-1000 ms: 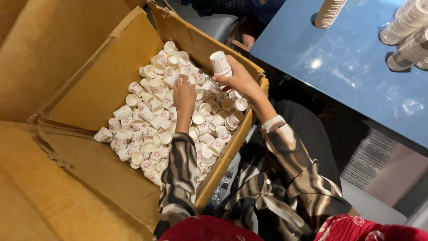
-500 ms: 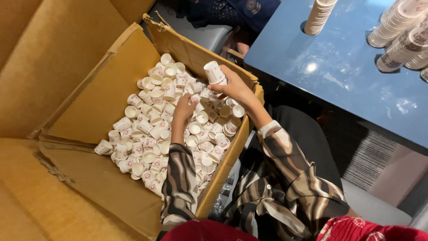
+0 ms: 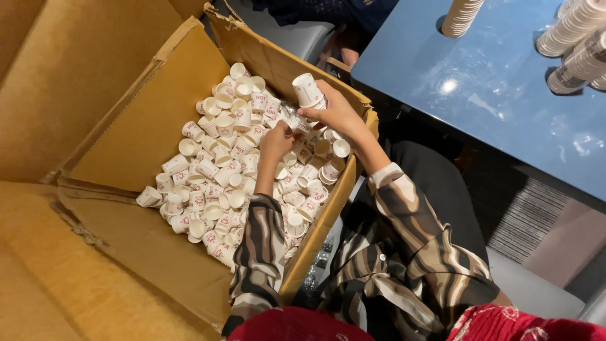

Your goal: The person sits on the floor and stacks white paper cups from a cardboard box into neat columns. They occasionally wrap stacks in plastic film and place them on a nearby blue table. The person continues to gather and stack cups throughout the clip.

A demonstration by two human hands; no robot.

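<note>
I see my right hand [image 3: 338, 113] pinching a light, crushable paper cup [image 3: 308, 90] by its wall; left hand [image 3: 276, 140] fingers curled among cups in the box [image 3: 126, 132]

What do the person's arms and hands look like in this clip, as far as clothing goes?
Both hands, left hand and right hand, are bare: no gloves, and no rings or watch that I can make out. Both arms wear long sleeves with a wavy brown, black and cream stripe pattern, cuffed at the wrists.

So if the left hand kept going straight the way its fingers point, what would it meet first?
Probably the small clear plastic piece just past the left hand, which reaches up and right over the loose white paper cups. The right hand lies just beyond; depth is unclear.
</note>
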